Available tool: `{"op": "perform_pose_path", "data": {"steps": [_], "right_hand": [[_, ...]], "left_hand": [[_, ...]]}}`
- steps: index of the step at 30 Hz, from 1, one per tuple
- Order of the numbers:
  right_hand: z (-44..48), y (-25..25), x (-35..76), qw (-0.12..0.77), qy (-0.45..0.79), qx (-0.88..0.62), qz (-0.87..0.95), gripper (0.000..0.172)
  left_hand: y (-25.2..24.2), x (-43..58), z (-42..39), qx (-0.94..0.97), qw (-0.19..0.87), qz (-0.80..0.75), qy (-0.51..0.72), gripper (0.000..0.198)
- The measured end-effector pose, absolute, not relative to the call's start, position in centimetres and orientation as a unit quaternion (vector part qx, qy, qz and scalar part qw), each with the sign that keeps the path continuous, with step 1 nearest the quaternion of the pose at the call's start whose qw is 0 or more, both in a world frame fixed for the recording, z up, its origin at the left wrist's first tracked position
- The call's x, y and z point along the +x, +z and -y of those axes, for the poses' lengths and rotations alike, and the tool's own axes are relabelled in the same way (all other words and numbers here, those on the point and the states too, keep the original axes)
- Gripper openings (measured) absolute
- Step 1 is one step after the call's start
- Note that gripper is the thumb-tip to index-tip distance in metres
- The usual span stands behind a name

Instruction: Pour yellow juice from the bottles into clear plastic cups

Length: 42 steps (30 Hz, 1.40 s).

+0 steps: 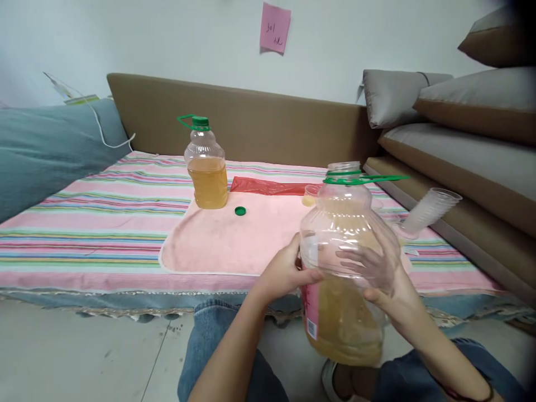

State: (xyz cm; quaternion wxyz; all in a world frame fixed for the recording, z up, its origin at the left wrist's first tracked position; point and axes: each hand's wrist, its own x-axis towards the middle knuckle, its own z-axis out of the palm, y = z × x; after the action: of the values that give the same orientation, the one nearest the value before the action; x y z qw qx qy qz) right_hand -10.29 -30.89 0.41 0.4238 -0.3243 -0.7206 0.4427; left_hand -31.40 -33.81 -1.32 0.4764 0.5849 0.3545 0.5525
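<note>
Between my two hands is a large clear plastic jug (343, 324) of yellowish liquid, uncapped, with a green handle ring round its neck. It is held in the air in front of the bed edge, above the floor. My left hand (287, 268) grips its left side, thumb across the front. My right hand (393, 290) wraps its right side, the fingers showing through the clear plastic. A green cap (240, 211) lies on the pink mat (218, 245). A second jug (208, 181), capped in green and partly filled with similar liquid, stands upright at the mat's back left.
Behind the held jug stands a small clear cup (310, 195) with some yellowish content. A stack of clear plastic cups (433, 209) leans at the right beside piled cushions (469, 145). A red plastic bag (263, 186) lies along the mat's back. Striped cloth (104, 223) covers the bed.
</note>
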Motion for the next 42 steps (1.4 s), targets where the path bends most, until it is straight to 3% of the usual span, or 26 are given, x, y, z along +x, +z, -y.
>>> {"op": "perform_pose_path", "data": {"steps": [8,15,26,36,39,42], "right_hand": [[28.6,-1.5,-20.6,0.503,0.474,-0.192,0.697,0.117],[25.7,-3.3,-29.7,0.539,0.487,-0.122,0.676,0.113],[22.8,-4.9,-40.1,0.501,0.530,-0.043,0.683,0.116],[22.7,-4.8,-38.1,0.423,0.515,-0.082,0.741,0.130],[22.6,-3.7,-34.5,0.439,0.474,-0.122,0.754,0.118],[22.1,-2.0,-29.2,0.493,0.445,-0.165,0.729,0.091]], "left_hand": [[-1.0,-37.2,36.0,0.467,0.359,-0.455,0.668,0.078],[-1.3,-40.4,37.7,0.306,0.135,-0.616,0.713,0.048],[-2.7,-44.2,38.7,0.194,0.073,-0.697,0.687,0.049],[-3.1,-43.3,38.1,0.236,-0.013,-0.703,0.670,0.044],[-2.5,-42.2,37.9,0.278,-0.119,-0.677,0.671,0.034],[-1.9,-40.3,37.2,0.341,-0.229,-0.636,0.653,0.027]]}}
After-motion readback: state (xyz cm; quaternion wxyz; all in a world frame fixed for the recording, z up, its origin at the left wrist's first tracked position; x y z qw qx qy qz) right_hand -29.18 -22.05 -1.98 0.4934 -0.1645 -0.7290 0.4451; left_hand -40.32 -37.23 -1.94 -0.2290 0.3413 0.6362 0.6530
